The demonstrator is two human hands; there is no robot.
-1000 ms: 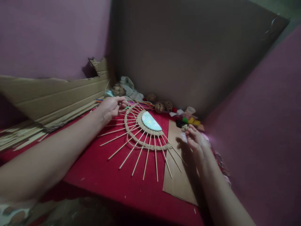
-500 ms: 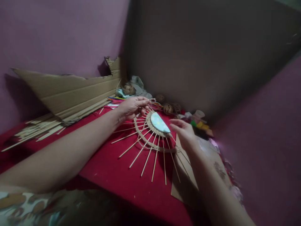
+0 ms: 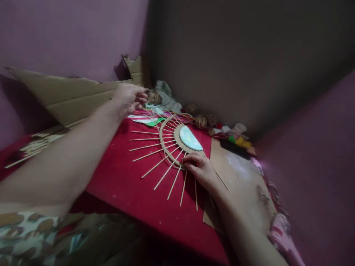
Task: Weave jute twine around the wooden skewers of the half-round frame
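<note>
A half-round fan-like piece of thin wooden sticks (image 3: 155, 172) lies on the red cloth. At its centre is a pale blue-green half disc (image 3: 190, 138), edged with a coiled twine ring (image 3: 177, 136). An outer twine band (image 3: 163, 142) runs across the sticks. My right hand (image 3: 201, 168) is closed, its thumb and fingers pinching the lower part of this band and covering some sticks. Raised beyond the piece's left side, my left hand (image 3: 131, 98) has its fingers curled together on a thin strand of twine, hard to make out, in front of the cardboard.
Torn cardboard (image 3: 74, 96) leans on the left wall, with loose sticks (image 3: 41, 144) below it. Twine balls (image 3: 201, 121) and grey cloth (image 3: 168, 99) lie along the back. A brown board (image 3: 235, 181) is at the right, with a pink glue gun-like object (image 3: 284, 236) near its edge.
My left hand has moved up and left, away from the top of the stick piece. My right hand has come down and left onto the outer twine band.
</note>
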